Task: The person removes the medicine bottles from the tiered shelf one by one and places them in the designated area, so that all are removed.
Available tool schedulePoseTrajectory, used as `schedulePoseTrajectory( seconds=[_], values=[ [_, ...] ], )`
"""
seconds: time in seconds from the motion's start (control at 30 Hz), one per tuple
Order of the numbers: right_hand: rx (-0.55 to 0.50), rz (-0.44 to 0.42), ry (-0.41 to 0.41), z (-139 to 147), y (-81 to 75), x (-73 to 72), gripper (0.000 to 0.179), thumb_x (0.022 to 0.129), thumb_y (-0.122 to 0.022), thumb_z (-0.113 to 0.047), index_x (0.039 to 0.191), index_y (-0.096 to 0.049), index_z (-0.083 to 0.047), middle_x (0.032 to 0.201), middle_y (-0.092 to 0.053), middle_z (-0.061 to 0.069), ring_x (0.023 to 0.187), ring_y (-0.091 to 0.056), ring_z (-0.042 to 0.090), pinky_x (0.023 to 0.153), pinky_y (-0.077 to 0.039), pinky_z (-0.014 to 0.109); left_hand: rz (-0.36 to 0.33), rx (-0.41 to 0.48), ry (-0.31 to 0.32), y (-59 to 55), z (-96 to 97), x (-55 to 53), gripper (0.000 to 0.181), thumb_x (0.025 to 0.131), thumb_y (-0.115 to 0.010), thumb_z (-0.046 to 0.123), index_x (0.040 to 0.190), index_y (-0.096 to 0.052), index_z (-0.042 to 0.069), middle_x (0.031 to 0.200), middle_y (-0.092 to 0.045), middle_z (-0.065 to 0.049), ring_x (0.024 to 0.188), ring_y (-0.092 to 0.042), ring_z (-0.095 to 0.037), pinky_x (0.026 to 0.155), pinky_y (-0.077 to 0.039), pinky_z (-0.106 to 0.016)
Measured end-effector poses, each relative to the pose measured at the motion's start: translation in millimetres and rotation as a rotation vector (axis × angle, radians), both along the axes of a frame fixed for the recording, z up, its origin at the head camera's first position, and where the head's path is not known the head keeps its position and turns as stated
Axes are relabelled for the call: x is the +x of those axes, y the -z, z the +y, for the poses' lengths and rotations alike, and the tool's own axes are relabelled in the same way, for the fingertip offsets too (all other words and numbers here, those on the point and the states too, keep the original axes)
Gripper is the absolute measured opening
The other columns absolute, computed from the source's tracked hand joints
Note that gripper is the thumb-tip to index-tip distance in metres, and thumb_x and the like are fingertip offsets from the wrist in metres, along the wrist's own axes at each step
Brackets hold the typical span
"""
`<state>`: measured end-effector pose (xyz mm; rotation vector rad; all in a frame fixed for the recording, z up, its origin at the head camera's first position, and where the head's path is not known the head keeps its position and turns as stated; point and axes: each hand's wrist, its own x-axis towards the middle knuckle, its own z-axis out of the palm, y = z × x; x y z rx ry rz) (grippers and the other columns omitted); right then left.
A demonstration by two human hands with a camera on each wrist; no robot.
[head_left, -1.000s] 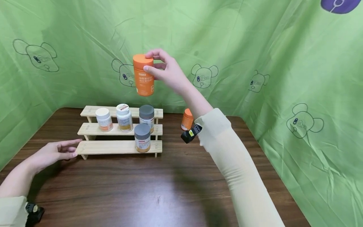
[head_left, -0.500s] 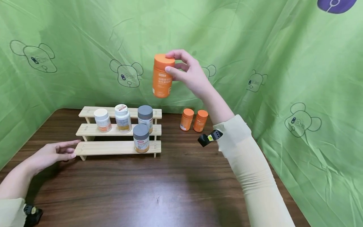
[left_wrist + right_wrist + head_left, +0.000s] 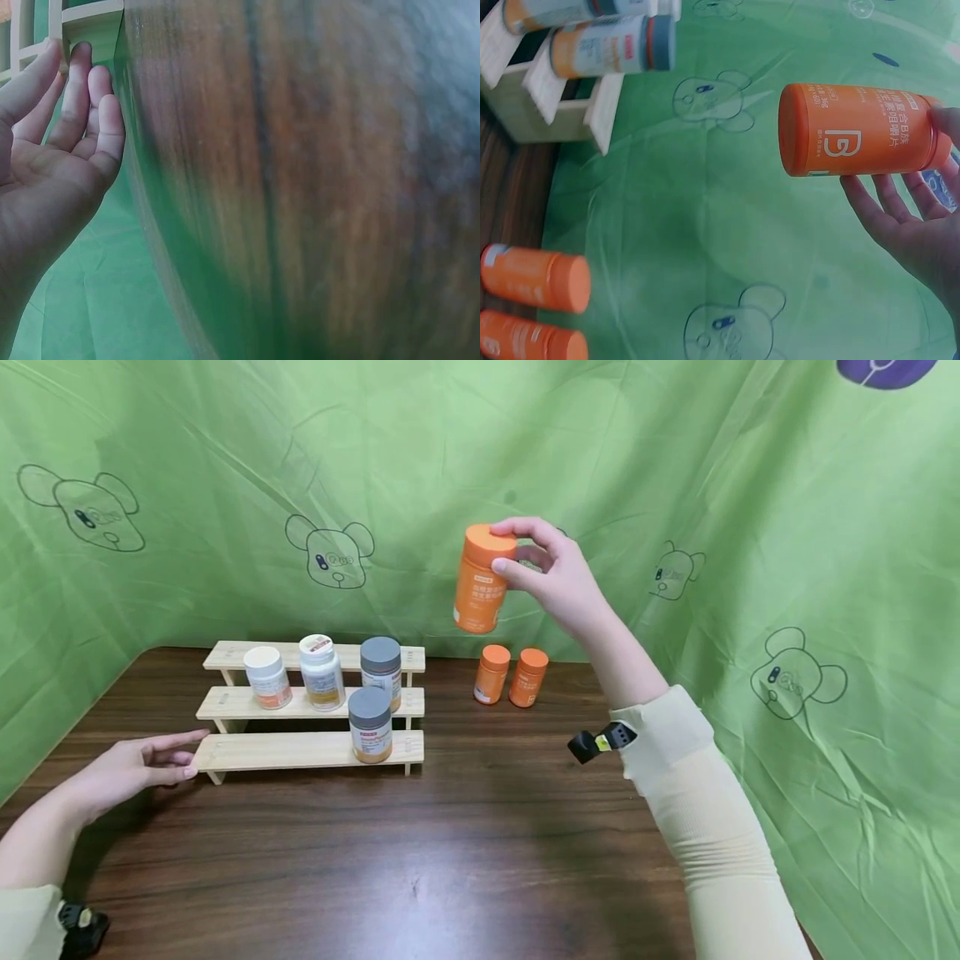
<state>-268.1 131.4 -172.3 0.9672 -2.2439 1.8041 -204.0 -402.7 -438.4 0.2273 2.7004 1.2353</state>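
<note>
My right hand [image 3: 558, 572] grips an orange bottle [image 3: 482, 589] by its cap, holding it slightly tilted in the air above the table. In the right wrist view the orange bottle [image 3: 859, 129] shows white lettering, with fingers along its lower side. My left hand [image 3: 131, 772] holds the left end of the lowest step of a three-step wooden stand [image 3: 277, 750], thumb in front and index finger behind. The left wrist view shows the left hand [image 3: 60, 150] at the corner of the stand [image 3: 94, 11].
Grey-lidded jars [image 3: 371, 727] stand at the right of the stand, one on the lowest step and one on the middle. Two white bottles [image 3: 322, 675] share the middle step. Two smaller-looking orange bottles [image 3: 491, 677] stand on the brown table [image 3: 420, 852], before a green curtain [image 3: 450, 443].
My right hand has carried the orange bottle to the right and slightly down, from above the stand to above the two standing orange bottles. The left hand stays at the stand.
</note>
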Motion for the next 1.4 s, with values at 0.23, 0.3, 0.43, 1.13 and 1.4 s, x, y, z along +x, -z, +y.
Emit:
schedulePoseTrajectory(
  seconds=[0.23, 0.3, 0.43, 1.13, 1.4],
  values=[
    [0.042, 0.029, 0.045, 27, 24.0, -13.5, 0.034, 0.085, -0.069, -0.009, 0.118, -0.06, -0.013, 0.128, -0.05, 0.003, 0.107, -0.056, 0.025, 0.082, -0.052, 0.036, 0.007, -0.002, -0.007, 0.6, -0.8, 2.5, 0.062, 0.089, -0.067, 0.022, 0.143, -0.04, 0.009, 0.098, -0.066, 0.015, 0.089, -0.056, 0.009, 0.071, -0.041, -0.013],
    [0.044, 0.034, 0.055, 35, 30.8, -15.4, 0.034, 0.085, -0.069, -0.008, 0.117, -0.06, -0.013, 0.128, -0.051, 0.003, 0.108, -0.056, 0.024, 0.083, -0.052, 0.035, 0.005, 0.008, -0.006, 0.7, -0.8, 3.5, 0.062, 0.089, -0.066, 0.021, 0.143, -0.04, 0.009, 0.098, -0.066, 0.015, 0.089, -0.057, 0.008, 0.071, -0.042, -0.013],
    [0.034, 0.031, 0.075, 53, 43.4, -15.6, 0.035, 0.085, -0.069, -0.008, 0.119, -0.06, -0.012, 0.13, -0.051, 0.005, 0.112, -0.055, 0.024, 0.087, -0.05, 0.033, -0.007, 0.033, -0.004, 0.8, -1.2, 5.2, 0.06, 0.089, -0.066, 0.019, 0.143, -0.04, 0.011, 0.097, -0.067, 0.014, 0.088, -0.059, 0.006, 0.071, -0.042, -0.013],
    [-0.06, 0.018, 0.237, 126, 104.4, -28.4, 0.039, 0.084, -0.07, -0.004, 0.121, -0.061, -0.006, 0.123, -0.058, 0.002, 0.11, -0.056, 0.015, 0.085, -0.049, 0.021, 0.036, -0.027, -0.004, -5.6, 3.9, 5.9, 0.062, 0.089, -0.067, 0.024, 0.141, -0.041, 0.004, 0.098, -0.068, 0.006, 0.088, -0.057, 0.007, 0.071, -0.043, -0.014],
    [-0.022, -0.046, 0.352, 139, 135.1, -40.8, 0.043, 0.083, -0.073, -0.01, 0.124, -0.06, -0.01, 0.124, -0.058, -0.003, 0.11, -0.056, 0.011, 0.083, -0.048, 0.017, 0.03, -0.023, -0.003, -6.4, 4.4, 6.6, 0.063, 0.088, -0.067, 0.024, 0.141, -0.041, 0.003, 0.097, -0.069, 0.005, 0.087, -0.059, 0.005, 0.071, -0.045, -0.015]
  ],
)
